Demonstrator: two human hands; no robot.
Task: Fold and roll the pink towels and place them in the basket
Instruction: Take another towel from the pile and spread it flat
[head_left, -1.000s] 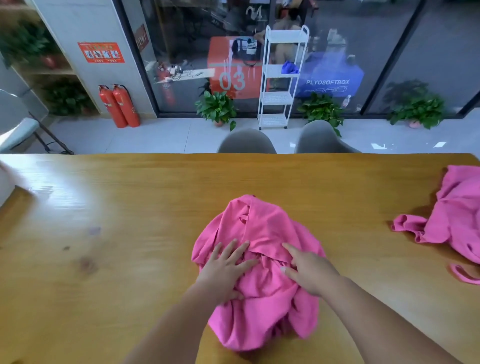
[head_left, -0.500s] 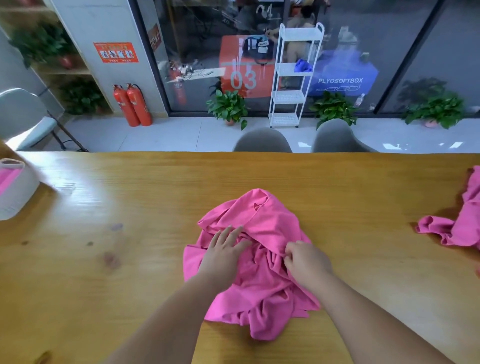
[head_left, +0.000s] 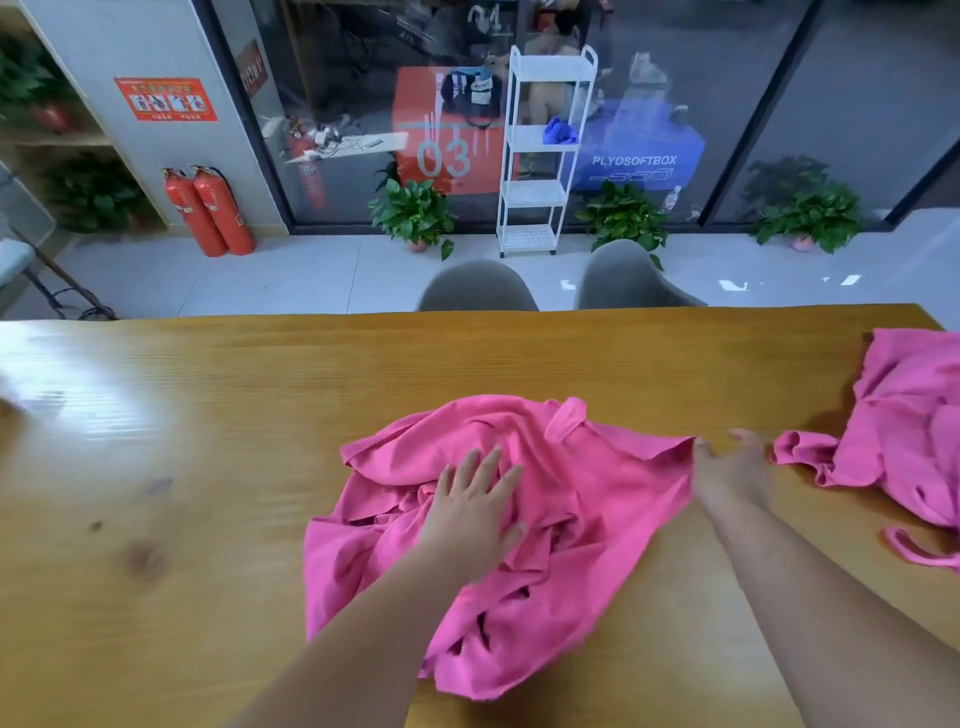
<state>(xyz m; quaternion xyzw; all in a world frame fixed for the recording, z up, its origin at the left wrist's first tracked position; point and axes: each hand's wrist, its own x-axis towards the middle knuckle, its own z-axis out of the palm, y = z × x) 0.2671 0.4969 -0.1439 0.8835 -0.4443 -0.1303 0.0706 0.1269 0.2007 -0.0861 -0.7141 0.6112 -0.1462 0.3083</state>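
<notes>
Crumpled pink towel (head_left: 597, 499) lies at frame centre on table (head_left: 208, 415). Left hand (head_left: 470, 512) presses it, flat and outstretched. Right hand (head_left: 732, 473) at its right corner, blurred; grip cannot be told. 2nd towel (head_left: 904, 431) at right edge.

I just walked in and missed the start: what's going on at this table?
A person is working on a crumpled pink towel on the wooden table. The left hand presses flat on its middle; the right hand is at its right corner, too blurred to show a grip. It is not yet folded. Another pink heap lies to the right.
</notes>
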